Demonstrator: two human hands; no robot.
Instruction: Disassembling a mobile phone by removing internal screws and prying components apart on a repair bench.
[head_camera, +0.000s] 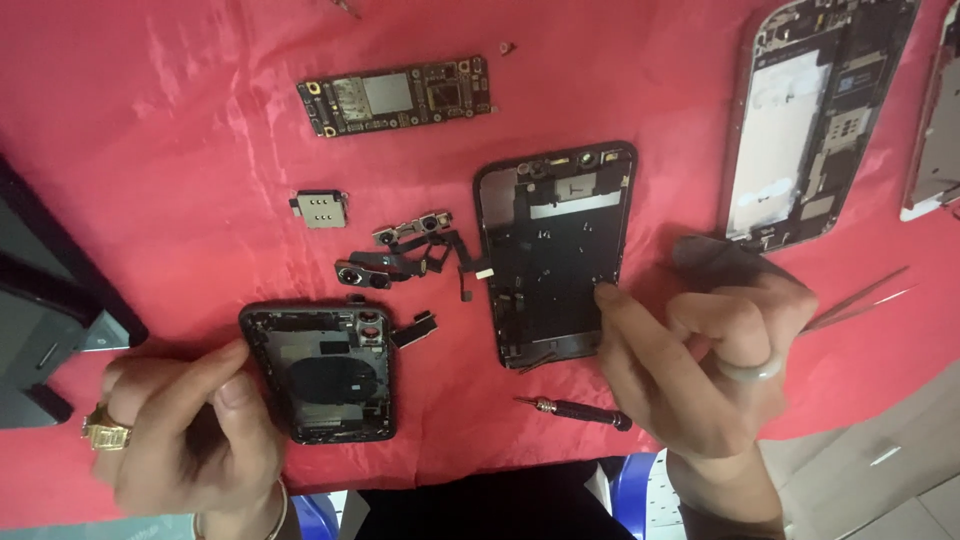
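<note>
Your left hand (185, 430), fingers curled with thumb against the edge, steadies a stripped phone rear housing (320, 372) at the near edge of the red cloth (150, 150). Your right hand (700, 360), loosely curled and gripping nothing, touches a fingertip to the detached screen panel (555, 250) lying just right of centre. Both shells look light, stiff and fragile, so hold them by the frame edges, clear of the loose flex cables (420, 255). A screwdriver (575, 410) lies nearby.
</note>
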